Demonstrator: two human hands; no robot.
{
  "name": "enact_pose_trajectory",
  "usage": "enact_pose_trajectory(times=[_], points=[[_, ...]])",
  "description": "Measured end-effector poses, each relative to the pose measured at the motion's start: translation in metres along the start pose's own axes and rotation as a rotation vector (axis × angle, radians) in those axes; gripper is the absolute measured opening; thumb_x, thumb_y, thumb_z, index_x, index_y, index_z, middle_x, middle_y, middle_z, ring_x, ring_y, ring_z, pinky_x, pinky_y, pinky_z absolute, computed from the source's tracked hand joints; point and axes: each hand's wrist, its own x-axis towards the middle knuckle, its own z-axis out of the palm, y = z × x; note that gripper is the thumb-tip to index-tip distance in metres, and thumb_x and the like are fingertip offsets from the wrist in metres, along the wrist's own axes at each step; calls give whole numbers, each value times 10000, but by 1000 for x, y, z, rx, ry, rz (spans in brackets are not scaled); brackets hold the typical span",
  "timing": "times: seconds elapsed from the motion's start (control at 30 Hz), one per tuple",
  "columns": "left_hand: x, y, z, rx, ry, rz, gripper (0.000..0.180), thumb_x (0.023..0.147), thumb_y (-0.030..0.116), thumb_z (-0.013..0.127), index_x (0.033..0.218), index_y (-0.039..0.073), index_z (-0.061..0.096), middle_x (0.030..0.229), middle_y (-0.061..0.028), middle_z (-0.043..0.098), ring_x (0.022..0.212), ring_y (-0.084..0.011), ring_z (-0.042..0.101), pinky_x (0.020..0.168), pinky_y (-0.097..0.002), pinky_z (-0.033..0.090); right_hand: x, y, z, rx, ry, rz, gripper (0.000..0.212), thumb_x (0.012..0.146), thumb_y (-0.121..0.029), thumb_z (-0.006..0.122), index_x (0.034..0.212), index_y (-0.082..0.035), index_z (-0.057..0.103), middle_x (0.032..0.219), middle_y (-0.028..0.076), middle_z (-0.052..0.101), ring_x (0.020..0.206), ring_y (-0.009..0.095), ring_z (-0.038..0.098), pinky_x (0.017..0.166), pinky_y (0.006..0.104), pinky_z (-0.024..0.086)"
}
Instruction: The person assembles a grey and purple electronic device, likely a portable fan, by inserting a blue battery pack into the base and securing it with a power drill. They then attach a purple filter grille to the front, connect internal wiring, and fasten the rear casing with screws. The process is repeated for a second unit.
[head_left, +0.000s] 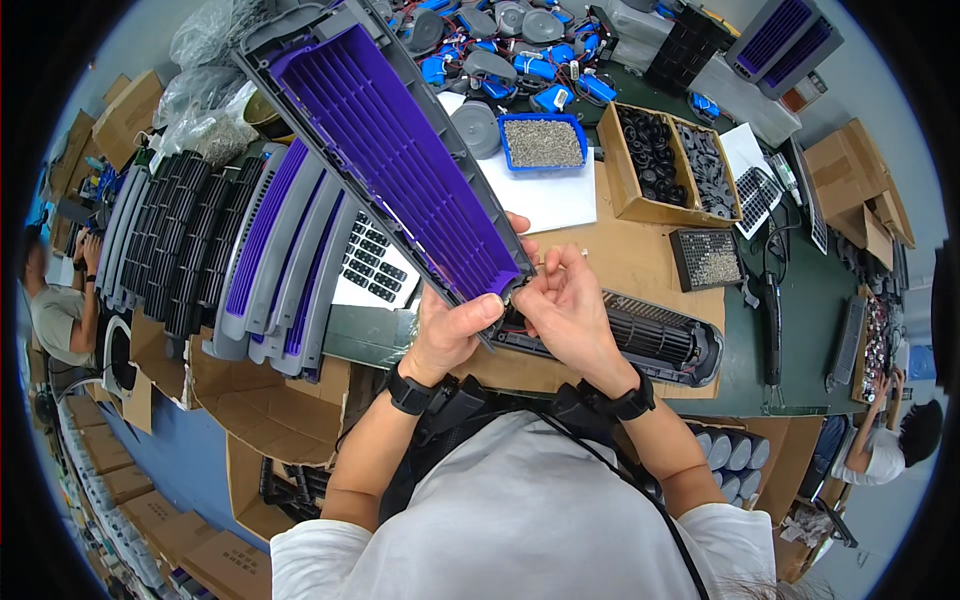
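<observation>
Above the worktop's (pixel 745 345) near edge, the left hand (pixel 447 332) grips the tilted purple-and-gray housing (pixel 400 160) by its lower end, apparently steadying it for the right hand (pixel 577 312), whose bent fingers' hold is unclear.

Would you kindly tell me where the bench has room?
Bare cardboard lies between the right hand and black tray; bare green benchtop, between the grey casing and electric screwdriver. Purple grilles crowd the left, blue packs the far side.
</observation>
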Motion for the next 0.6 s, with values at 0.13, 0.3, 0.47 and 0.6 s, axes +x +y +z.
enact_pose_trajectory(times=[0.13,0.3,0.47,0.6], points=[[1,-2,-6,-72,-59,-9,766,741,269,764,1388,28,433,1358,-150,494,1216,-260,557,1023,-409,486,0,3,-2,35,9,17,357,818,65,619,996,-60,337,766,43,539,596,61,540,471,215,451],[-1,-2,-4,-106,-17,-39,835,745,355,729,1413,-5,381,1366,-201,473,1205,-333,560,1009,-459,505,-1,6,-8,43,9,-16,376,821,28,650,999,-72,335,766,39,543,577,68,555,446,215,467],[-1,-2,-5,-160,-59,-17,761,751,250,749,1397,28,415,1372,-153,478,1233,-257,539,1020,-400,488,-1,6,-7,54,-39,11,388,825,12,669,1000,-73,334,778,39,548,598,65,567,453,213,474],[0,-1,-4,-143,-53,-26,768,738,240,754,1395,28,419,1366,-153,483,1233,-258,541,1020,-406,487,1,7,-7,28,-30,14,386,824,21,661,1002,-72,331,774,41,556,593,68,565,456,215,473]])
